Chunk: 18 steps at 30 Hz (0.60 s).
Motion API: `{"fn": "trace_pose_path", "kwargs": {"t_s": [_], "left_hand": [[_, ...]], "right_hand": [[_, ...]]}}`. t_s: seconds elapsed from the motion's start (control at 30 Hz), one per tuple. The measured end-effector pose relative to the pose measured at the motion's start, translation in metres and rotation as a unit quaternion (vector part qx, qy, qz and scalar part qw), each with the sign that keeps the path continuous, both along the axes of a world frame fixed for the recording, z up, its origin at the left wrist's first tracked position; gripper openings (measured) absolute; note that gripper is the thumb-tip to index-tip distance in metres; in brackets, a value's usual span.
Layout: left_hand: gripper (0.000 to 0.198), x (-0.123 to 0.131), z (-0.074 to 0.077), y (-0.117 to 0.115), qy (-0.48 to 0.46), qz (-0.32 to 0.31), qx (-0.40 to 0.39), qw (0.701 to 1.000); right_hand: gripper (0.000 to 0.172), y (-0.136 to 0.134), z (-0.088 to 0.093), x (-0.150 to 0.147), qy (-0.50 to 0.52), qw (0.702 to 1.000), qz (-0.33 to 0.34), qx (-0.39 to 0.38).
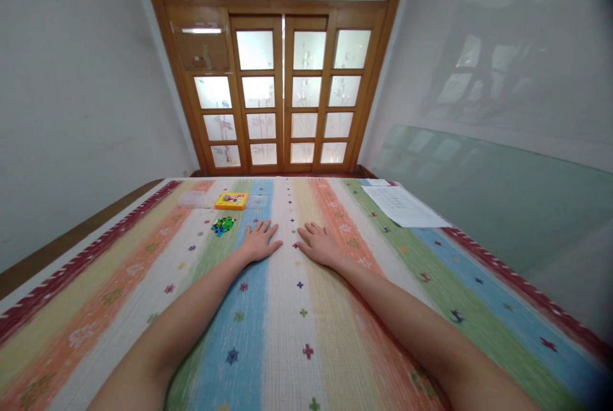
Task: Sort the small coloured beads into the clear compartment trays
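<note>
My left hand [260,242] lies flat, palm down, on the striped cloth [287,334], fingers spread and holding nothing. My right hand [319,245] rests flat beside it, a small gap between the thumbs, also empty. Just beyond and to the left of my left hand sits a small heap of green, blue and black pieces [223,226]. Farther back lies a yellow box [231,201] between clear plastic cases [195,200].
A white printed sheet of paper [405,205] lies at the far right of the cloth. A glass pane [502,207] leans along the right wall. Wooden double doors with frosted panes [282,92] stand beyond the table's far edge.
</note>
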<state>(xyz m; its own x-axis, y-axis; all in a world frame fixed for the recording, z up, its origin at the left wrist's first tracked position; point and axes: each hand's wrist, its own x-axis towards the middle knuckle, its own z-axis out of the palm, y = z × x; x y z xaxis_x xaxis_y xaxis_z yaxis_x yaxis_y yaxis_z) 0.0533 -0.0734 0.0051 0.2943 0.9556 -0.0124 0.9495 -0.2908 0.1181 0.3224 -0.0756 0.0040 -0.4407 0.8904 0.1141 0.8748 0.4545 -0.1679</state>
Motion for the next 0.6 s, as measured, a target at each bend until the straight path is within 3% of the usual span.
{"fn": "trace_pose_path", "kwargs": {"t_s": [0.23,0.6], "left_hand": [[0.088,-0.020,0.001,-0.005,0.013,0.067,0.008,0.998],[0.094,-0.015,0.007,-0.006,0.016,0.109,-0.015,0.994]], "right_hand": [[0.070,0.016,0.005,0.038,-0.019,0.991,-0.128,-0.016],[0.072,-0.001,0.000,0.061,-0.039,0.992,-0.119,-0.013]]}}
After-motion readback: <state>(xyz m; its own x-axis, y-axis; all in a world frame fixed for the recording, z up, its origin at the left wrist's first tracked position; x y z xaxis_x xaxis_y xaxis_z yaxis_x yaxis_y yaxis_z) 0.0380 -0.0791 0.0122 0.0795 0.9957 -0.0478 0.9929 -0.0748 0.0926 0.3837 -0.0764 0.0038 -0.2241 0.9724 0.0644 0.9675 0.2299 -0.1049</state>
